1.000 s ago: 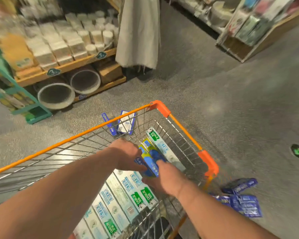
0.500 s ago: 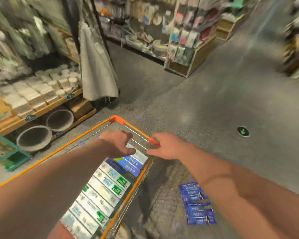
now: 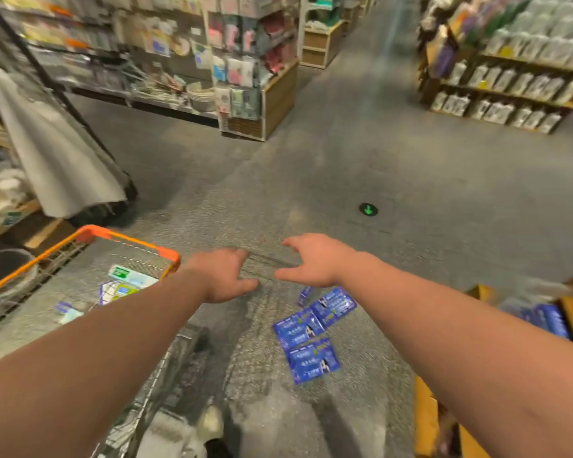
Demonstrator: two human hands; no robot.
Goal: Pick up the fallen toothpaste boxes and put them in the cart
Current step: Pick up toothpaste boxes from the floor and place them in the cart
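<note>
A second ago both hands were down inside the cart (image 3: 129, 240), setting a blue-and-yellow box on the row of toothpaste boxes (image 3: 131, 279) already lying there. Now they are out of it, and the view has swung to the right. The left hand (image 3: 224, 276) hangs just right of the cart's orange far corner, and the right hand (image 3: 313, 261) is beside it, a little farther right. Both have loose, slightly spread fingers and hold nothing. That delivery looks finished, since the boxes lie in the wire basket at the left and nothing is in either hand. What is left shows on the floor (image 3: 411, 226): three flat blue packs (image 3: 306, 328) lie in an overlapping line near and below the right hand, with a small blue box (image 3: 305, 295) at their far end. These are probably the next pickup. Both hands are above them and not yet touching, so a reach downward is still needed.
</note>
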